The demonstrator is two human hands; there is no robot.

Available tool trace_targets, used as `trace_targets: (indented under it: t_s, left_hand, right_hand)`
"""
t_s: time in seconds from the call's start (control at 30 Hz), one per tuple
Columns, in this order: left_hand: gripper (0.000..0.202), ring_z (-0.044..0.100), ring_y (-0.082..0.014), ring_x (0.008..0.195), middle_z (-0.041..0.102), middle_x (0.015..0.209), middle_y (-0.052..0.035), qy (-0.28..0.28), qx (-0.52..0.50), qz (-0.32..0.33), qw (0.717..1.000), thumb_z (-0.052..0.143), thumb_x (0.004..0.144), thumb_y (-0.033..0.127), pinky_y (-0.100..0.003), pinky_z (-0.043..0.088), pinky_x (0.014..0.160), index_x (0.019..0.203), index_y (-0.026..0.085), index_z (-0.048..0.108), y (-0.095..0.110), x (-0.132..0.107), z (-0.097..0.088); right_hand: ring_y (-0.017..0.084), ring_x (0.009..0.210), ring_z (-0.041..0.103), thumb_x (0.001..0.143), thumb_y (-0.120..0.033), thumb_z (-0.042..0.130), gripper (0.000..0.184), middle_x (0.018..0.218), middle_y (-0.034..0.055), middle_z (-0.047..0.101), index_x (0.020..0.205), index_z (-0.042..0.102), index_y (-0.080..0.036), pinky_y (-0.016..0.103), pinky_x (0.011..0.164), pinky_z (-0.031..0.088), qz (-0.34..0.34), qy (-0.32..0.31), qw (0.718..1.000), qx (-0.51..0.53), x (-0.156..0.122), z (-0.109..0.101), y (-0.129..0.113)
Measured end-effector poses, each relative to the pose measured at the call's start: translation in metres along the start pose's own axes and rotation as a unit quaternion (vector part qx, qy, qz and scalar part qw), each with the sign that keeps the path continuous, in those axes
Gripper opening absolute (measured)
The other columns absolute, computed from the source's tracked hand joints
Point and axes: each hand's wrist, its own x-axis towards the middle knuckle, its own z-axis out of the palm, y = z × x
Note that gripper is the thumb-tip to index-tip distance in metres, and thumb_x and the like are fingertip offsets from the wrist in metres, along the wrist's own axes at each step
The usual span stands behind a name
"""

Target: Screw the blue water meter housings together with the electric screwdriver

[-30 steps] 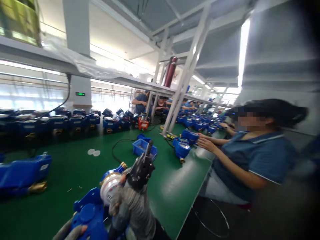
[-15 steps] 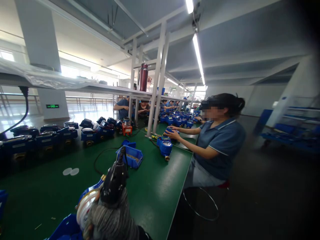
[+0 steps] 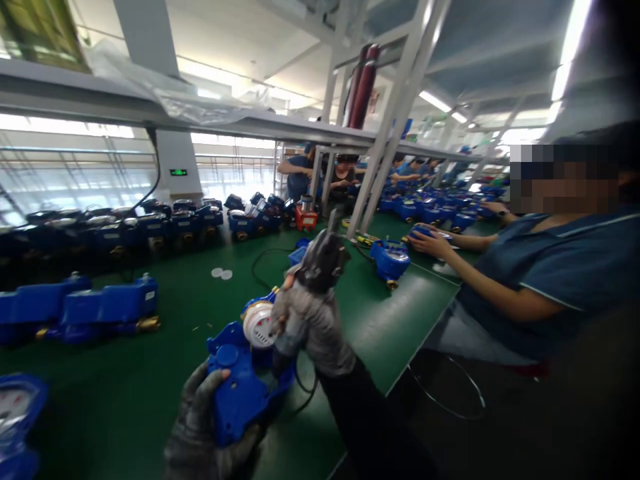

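Note:
My left hand point(image 3: 203, 423), in a grey glove, grips the near end of a blue water meter point(image 3: 245, 373) that rests on the green bench point(image 3: 140, 373). The meter's white round dial faces up and away from me. My right hand point(image 3: 307, 317), also gloved, is closed around a dark electric screwdriver point(image 3: 323, 257), with its body upright over the meter's dial end. A black cord loops from under the tool across the bench.
Rows of blue meters point(image 3: 105, 307) line the bench at left and back. A small blue bin point(image 3: 299, 253) and an orange item point(image 3: 306, 219) sit farther along. A co-worker in a blue shirt point(image 3: 545, 280) sits at right handling a meter point(image 3: 391, 260). White frame posts point(image 3: 385, 133) rise mid-bench.
The view swung right and back left. My left hand has come into view gripping the meter, and the screwdriver stays upright in my right hand above it.

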Motion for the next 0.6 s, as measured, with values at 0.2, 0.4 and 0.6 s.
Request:
trace_targets:
  t_s: [0.2,0.4,0.6]
  left_hand:
    - [0.072,0.053,-0.0406,0.131,0.040,0.150,-0.0148,-0.013,-0.061,-0.029,0.998,0.082,0.076,0.049,-0.060,0.057,0.101,0.135,0.026,0.048,0.013,0.002,-0.002]
    - [0.074,0.051,-0.0409,0.134,0.039,0.151,-0.0139,0.003,-0.073,-0.023,0.997,0.083,0.076,0.049,-0.063,0.056,0.102,0.138,0.029,0.048,0.011,0.002,-0.002]
    - [0.069,0.049,-0.0434,0.134,0.040,0.149,-0.0149,0.004,-0.057,0.001,0.998,0.075,0.080,0.043,-0.069,0.053,0.101,0.141,0.031,0.045,-0.011,-0.009,0.012]
  right_hand:
    - [0.012,0.051,0.052,0.085,-0.036,0.078,0.031,0.062,-0.0062,0.053,0.102,0.055,-0.023,0.023,0.052,0.050,-0.073,-0.014,0.995,0.066,0.001,0.036,-0.036]
    - [0.015,0.056,0.058,0.092,-0.037,0.076,0.031,0.069,-0.0021,0.059,0.111,0.057,-0.022,0.027,0.056,0.051,-0.017,-0.071,0.997,0.027,-0.010,0.037,-0.006]
    - [0.013,0.053,0.057,0.090,-0.043,0.081,0.040,0.065,-0.0031,0.059,0.110,0.055,-0.020,0.023,0.052,0.050,0.013,-0.058,0.997,0.058,-0.012,0.038,0.015]
